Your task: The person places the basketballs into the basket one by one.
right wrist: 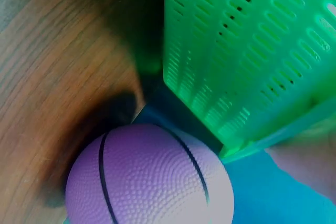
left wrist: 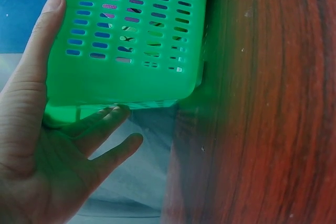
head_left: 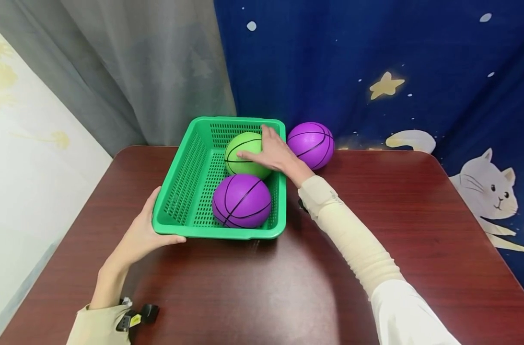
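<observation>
A green basket (head_left: pixel 218 233) holds a light green ball (head_left: pixel 238 153) at its back and a purple ball (head_left: pixel 242 201) at its front right. My left hand (head_left: pixel 143 232) grips the basket's front left corner, thumb along the front rim. In the left wrist view the hand (left wrist: pixel 47 150) spans the corner of the perforated basket (left wrist: pixel 126 80). Reaching over the right rim, my right hand (head_left: pixel 276 153) holds the light green ball, thumb on its top and fingers at its far right side. Only part of that hand (right wrist: pixel 310 166) shows beyond the basket (right wrist: pixel 226 40) in the right wrist view.
Another purple ball (head_left: pixel 311 145) sits outside the basket, by its back right corner, near the far edge of the brown table (head_left: pixel 400 201). A grey curtain (head_left: pixel 158 62) and a blue curtain (head_left: pixel 313 57) hang behind the table. A pale wall is on the left.
</observation>
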Tool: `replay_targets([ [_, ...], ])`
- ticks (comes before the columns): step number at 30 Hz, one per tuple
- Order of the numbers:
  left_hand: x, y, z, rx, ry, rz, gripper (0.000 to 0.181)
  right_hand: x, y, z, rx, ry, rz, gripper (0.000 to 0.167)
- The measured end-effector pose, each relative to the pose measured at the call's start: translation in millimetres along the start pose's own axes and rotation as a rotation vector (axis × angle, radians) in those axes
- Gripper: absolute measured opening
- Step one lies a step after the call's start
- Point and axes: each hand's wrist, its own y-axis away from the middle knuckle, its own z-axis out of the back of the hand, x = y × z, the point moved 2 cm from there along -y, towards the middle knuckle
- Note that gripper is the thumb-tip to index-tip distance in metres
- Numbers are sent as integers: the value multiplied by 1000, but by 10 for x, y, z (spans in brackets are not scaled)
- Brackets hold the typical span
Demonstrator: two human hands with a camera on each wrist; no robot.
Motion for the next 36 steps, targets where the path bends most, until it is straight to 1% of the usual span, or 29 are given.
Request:
replay_targets([
  [2, 11, 3, 3, -1, -2, 0, 115, -25, 25, 63, -57, -43, 0, 112],
  [4, 51, -3, 3, -1, 15, -7, 115, -62, 46, 145, -126, -80, 3, 106],
  [8, 215, -18, -5, -2, 33, -16, 117, -169, 87, 354, -268, -139, 8, 97],
  [10, 296, -23, -9, -5, 32, -20, 118, -249, 107, 454, -315, -143, -9, 96],
  [12, 349, -24, -13, -10, 33, -25, 119, -352, 129, 538, -349, -144, -31, 95],
  [17, 393, -40, -31, -4, 49, -24, 120, -685, 209, 672, -414, -150, -110, 94],
  [20, 402, -53, -50, 7, 42, -10, 120, -889, 279, 718, -450, -161, -146, 92],
  [24, 412, -67, -59, 3, 39, -6, 120, -1103, 366, 764, -486, -186, -187, 92],
  [29, 384, -66, -41, -3, 46, -29, 119, -1260, 438, 791, -524, -205, -198, 92],
  [32, 366, -63, -33, 3, 71, -35, 119, -1332, 475, 779, -538, -216, -202, 92],
  [36, 378, -63, -34, 4, 69, -35, 119, -1420, 524, 747, -539, -219, -216, 95],
])
